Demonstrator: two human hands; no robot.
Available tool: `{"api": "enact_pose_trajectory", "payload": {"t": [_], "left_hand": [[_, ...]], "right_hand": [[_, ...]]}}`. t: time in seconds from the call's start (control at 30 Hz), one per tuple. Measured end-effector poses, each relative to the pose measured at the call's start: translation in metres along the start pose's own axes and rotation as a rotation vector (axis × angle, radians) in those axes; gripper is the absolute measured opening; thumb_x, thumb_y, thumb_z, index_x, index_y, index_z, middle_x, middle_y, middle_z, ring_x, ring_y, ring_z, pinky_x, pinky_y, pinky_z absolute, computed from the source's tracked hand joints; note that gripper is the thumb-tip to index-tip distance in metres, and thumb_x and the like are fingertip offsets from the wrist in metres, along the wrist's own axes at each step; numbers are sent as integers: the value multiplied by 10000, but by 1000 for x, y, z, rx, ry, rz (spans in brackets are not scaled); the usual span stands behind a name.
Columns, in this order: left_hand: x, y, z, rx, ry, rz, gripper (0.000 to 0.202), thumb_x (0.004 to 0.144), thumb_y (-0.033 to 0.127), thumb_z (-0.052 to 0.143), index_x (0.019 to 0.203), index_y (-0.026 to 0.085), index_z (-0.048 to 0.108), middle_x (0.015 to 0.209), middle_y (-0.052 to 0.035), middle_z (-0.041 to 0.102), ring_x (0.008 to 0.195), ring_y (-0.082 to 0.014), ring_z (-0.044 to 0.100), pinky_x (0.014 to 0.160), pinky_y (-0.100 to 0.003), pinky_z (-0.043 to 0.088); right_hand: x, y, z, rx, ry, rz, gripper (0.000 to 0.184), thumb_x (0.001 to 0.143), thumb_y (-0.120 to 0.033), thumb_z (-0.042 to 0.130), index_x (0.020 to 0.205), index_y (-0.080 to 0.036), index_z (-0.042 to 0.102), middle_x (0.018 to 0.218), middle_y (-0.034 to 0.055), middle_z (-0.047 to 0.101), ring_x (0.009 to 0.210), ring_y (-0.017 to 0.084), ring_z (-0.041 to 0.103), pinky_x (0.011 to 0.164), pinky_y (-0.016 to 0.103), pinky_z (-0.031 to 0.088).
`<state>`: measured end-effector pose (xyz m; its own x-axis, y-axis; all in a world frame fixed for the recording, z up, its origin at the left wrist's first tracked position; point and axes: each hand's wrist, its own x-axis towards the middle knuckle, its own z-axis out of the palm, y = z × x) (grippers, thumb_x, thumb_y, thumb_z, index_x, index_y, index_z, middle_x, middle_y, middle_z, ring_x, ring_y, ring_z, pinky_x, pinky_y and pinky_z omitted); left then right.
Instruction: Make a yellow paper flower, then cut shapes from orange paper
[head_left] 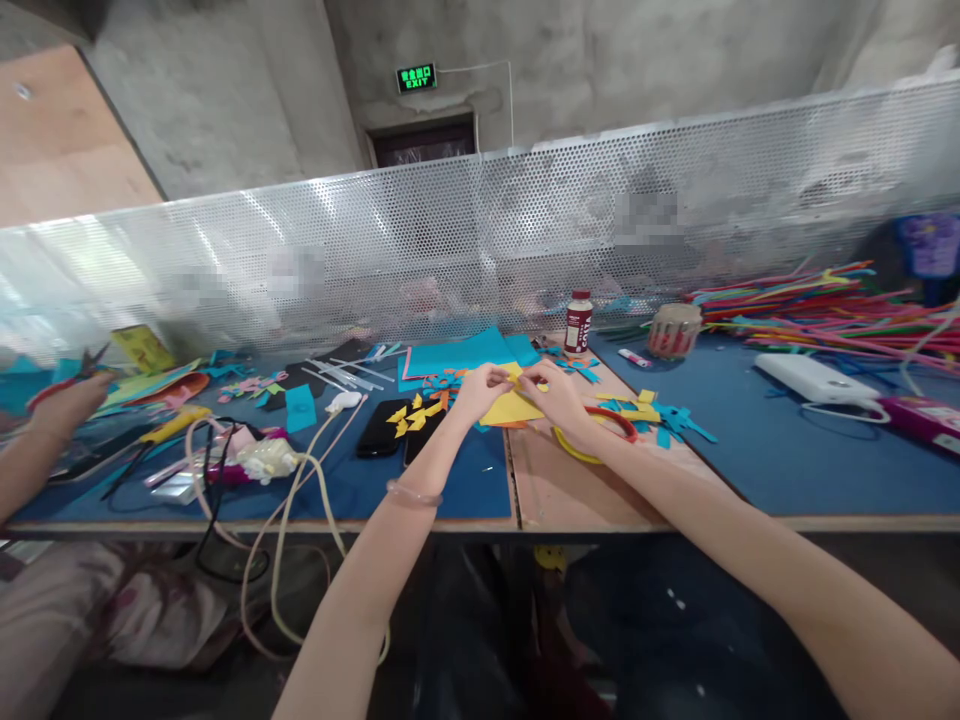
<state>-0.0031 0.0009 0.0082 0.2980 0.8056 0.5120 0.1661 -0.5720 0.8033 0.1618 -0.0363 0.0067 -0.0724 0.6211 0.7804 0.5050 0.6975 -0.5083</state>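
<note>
Table [787,450] bears capped bottle [578,322], hands [484,385] [556,392] pinching yellow paper [511,407].

We are at a shared craft bench [570,495] in a bare industrial building, a workshop by every sign. Raw concrete walls [225,90] and a green exit sign [416,77] over a dark doorway [424,142] give us the building; a perforated metal screen [525,230] runs along the back of the long bench (plywood, laid with blue mats [750,450]). Across it we see cut paper scraps [664,415], a sheet of yellow paper [510,408], a heap of thin coloured sticks [817,305] and trailing cables [285,530].
</note>
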Motion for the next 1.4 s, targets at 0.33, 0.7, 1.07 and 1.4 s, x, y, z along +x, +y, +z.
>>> {"api": "enact_pose_trajectory", "payload": {"t": [0.33, 0.7, 1.07, 1.4], "left_hand": [[-1, 1, -1, -61, -5, -46, 167, 714, 182, 718, 828, 139, 605, 801, -71, 682, 774, -178, 652, 786, -354, 507], [-2, 3, 0, 11, -19, -16, 203, 766, 257, 687, 877, 124, 581, 848, -105, 685, 774, -180, 662, 737, -336, 525], [-6, 13, -2, 486, -32, 296, 176, 826, 227, 621, 998, 197, 596, 1091, -62, 585, 1024, -196, 573, 916, -345, 448], [-12, 17, 10, 858, -111, 396, 211, 884, 212, 510, 1056, 137, 605, 1063, -139, 642, 1065, -267, 529, 967, -422, 374]], "right_hand": [[2, 6, 0, 68, -64, 209, 245, 818, -365, 514, 818, -165, 656, 871, 71, 669, 816, 218, 592, 748, 340, 438], [3, 3, 0, 147, -68, 292, 255, 772, -406, 584, 805, -171, 677, 862, 65, 689, 810, 213, 586, 741, 328, 425], [3, 15, 3, 349, -7, 482, 281, 671, -435, 653, 698, -156, 665, 716, 35, 640, 694, 184, 551, 631, 286, 415], [-1, 15, 14, 633, 13, 618, 269, 663, -440, 678, 696, -177, 633, 774, 38, 655, 691, 154, 605, 683, 278, 505]]}}
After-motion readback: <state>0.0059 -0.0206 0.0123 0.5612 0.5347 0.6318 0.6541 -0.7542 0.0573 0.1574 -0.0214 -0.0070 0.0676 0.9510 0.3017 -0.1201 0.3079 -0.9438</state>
